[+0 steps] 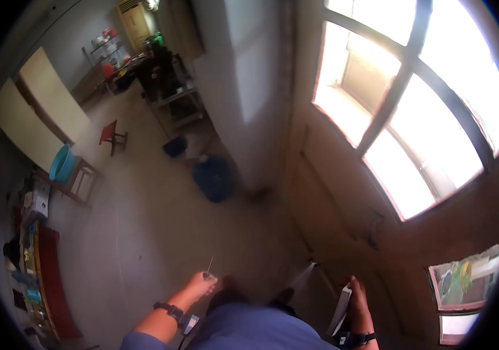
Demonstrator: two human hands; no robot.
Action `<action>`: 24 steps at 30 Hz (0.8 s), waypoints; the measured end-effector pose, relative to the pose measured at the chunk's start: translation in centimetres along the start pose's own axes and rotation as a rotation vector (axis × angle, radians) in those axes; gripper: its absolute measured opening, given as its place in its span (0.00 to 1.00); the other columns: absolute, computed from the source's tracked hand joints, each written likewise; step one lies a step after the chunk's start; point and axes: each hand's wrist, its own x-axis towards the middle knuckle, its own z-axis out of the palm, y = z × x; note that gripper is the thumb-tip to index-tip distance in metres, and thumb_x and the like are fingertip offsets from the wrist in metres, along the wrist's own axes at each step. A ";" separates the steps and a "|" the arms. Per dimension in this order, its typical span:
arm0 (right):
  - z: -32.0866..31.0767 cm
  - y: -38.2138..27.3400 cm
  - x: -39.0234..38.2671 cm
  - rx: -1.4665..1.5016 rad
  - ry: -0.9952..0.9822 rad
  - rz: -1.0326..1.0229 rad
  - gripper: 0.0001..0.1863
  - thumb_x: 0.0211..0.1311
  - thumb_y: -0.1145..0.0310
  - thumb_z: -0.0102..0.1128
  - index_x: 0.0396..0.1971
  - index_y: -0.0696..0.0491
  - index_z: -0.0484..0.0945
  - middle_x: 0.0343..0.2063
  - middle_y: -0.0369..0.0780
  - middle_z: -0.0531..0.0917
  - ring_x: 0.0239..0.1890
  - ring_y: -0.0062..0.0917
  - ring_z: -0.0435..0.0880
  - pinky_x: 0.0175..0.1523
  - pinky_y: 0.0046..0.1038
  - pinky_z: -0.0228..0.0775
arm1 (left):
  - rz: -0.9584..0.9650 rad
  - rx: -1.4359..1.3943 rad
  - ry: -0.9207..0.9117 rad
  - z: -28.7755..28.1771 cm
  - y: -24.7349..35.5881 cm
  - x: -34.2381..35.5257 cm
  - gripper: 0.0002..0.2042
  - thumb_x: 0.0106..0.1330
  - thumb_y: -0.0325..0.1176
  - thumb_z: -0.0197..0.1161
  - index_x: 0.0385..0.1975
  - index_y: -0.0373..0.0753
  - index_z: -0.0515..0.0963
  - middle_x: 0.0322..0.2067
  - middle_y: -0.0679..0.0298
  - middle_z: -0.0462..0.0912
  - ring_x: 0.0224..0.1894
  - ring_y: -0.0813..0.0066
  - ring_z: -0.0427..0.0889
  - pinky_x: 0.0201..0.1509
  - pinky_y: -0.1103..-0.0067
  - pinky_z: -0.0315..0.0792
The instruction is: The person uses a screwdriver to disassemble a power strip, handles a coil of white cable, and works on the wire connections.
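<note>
A bright arched window [413,105] fills the upper right; a small red stool [112,135] and turquoise basin [61,163] stand at left, a dark blue bag [213,178] mid-frame.

Floor [144,233]: matt grey concrete, rough. Door [343,192]: brown wood, dull finish; window [424,116] panes glass. Basin [61,163]: turquoise plastic, smooth. Stool [111,135]: red wood. Thin tool [209,267] in left hand [201,284]: metal shaft. Flat white board [340,309] in right hand [357,300]: smooth.
</note>
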 end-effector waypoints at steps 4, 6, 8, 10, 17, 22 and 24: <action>8.1 -4.3 0.2 -0.114 -0.132 -0.052 0.28 0.65 0.47 0.54 0.50 0.59 0.76 0.33 0.44 0.86 0.40 0.26 0.79 0.49 0.31 0.69 | -0.106 -0.009 0.077 -5.4 -6.0 -1.7 0.09 0.65 0.37 0.65 0.34 0.38 0.78 0.22 0.68 0.78 0.21 0.81 0.76 0.23 0.82 0.72; 12.0 -6.1 1.2 -0.158 -0.249 -0.147 0.29 0.66 0.48 0.54 0.51 0.60 0.74 0.34 0.45 0.85 0.37 0.27 0.80 0.46 0.30 0.72 | -0.096 -0.089 0.070 -6.1 -7.1 -2.1 0.09 0.66 0.37 0.65 0.33 0.38 0.76 0.22 0.67 0.78 0.20 0.81 0.75 0.22 0.82 0.71; 17.4 -7.4 1.2 -0.162 -0.329 -0.162 0.29 0.66 0.48 0.54 0.51 0.61 0.74 0.34 0.46 0.85 0.36 0.26 0.81 0.42 0.29 0.73 | -0.085 -0.154 0.063 -9.0 -7.6 -1.9 0.11 0.66 0.39 0.64 0.32 0.38 0.75 0.21 0.67 0.77 0.20 0.81 0.74 0.22 0.81 0.71; 21.8 -9.3 0.9 -0.200 -0.418 -0.132 0.29 0.67 0.48 0.53 0.51 0.61 0.73 0.35 0.46 0.85 0.33 0.25 0.81 0.34 0.26 0.75 | -0.085 -0.244 0.099 -11.7 -7.3 -2.8 0.11 0.66 0.40 0.64 0.31 0.38 0.74 0.21 0.67 0.77 0.20 0.81 0.74 0.22 0.81 0.71; 37.3 -14.0 2.1 -0.398 -0.762 -0.147 0.30 0.67 0.46 0.54 0.53 0.58 0.74 0.36 0.44 0.86 0.34 0.20 0.78 0.40 0.23 0.72 | -0.039 -0.504 0.280 -19.4 -9.4 -2.6 0.15 0.66 0.43 0.65 0.31 0.36 0.73 0.20 0.65 0.77 0.20 0.78 0.75 0.22 0.80 0.70; 46.4 -16.9 3.5 -0.548 -0.941 -0.143 0.31 0.67 0.46 0.55 0.53 0.60 0.76 0.37 0.41 0.86 0.42 0.21 0.77 0.50 0.25 0.68 | -0.104 -0.527 0.322 -21.0 -10.4 -2.8 0.19 0.67 0.46 0.62 0.33 0.33 0.74 0.21 0.61 0.78 0.20 0.75 0.76 0.23 0.78 0.70; 50.1 -17.3 4.9 -0.563 -0.981 -0.125 0.31 0.67 0.46 0.55 0.53 0.60 0.76 0.37 0.41 0.86 0.43 0.22 0.76 0.51 0.25 0.68 | -0.174 -0.468 0.358 -21.9 -7.8 -3.6 0.20 0.68 0.47 0.60 0.36 0.31 0.74 0.23 0.58 0.79 0.21 0.72 0.77 0.24 0.76 0.72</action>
